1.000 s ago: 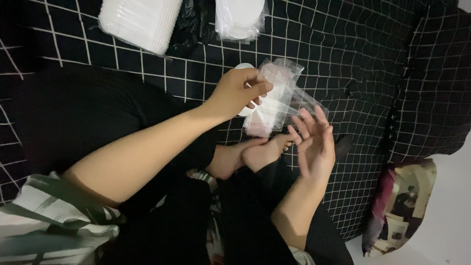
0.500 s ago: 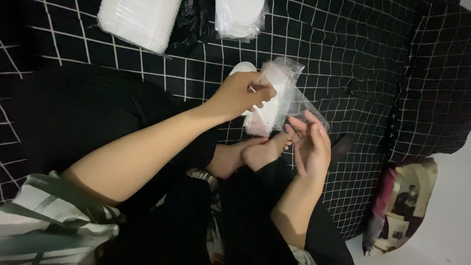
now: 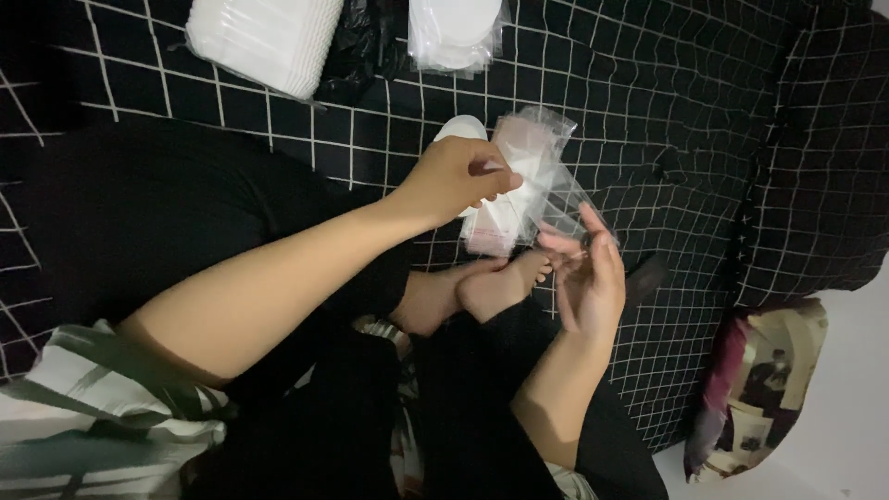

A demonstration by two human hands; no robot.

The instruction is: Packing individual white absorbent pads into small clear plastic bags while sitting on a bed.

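Above our crossed legs, just over the black grid-patterned bedspread (image 3: pixel 648 111), a clear plastic sleeve (image 3: pixel 519 181) with a white pad inside it hangs between our two hands. Its long axis runs steeply, from its upper end near the far side of the bed down toward our feet (image 3: pixel 482 292), tilted a little to the left at the bottom. Our left hand (image 3: pixel 458 176) has it: the grip is closed on the sleeve's left edge, thumb and fingers pinched near its upper half. Our right hand (image 3: pixel 588 273) lies just below and to the right of the sleeve, palm up, fingers loosely spread and holding nothing that we can make out; its fingertips come near the sleeve's loose lower corner, and we cannot tell whether they touch. A white oval piece (image 3: pixel 460 128) peeks out behind the left hand. Farther off on the bed lie a stack of white pads (image 3: pixel 264 37) and a bag of round white pieces (image 3: pixel 456 32), with black plastic (image 3: pixel 366 46) between them. A patterned cushion (image 3: pixel 759 389) sits by the pale floor (image 3: pixel 833 435) at the right
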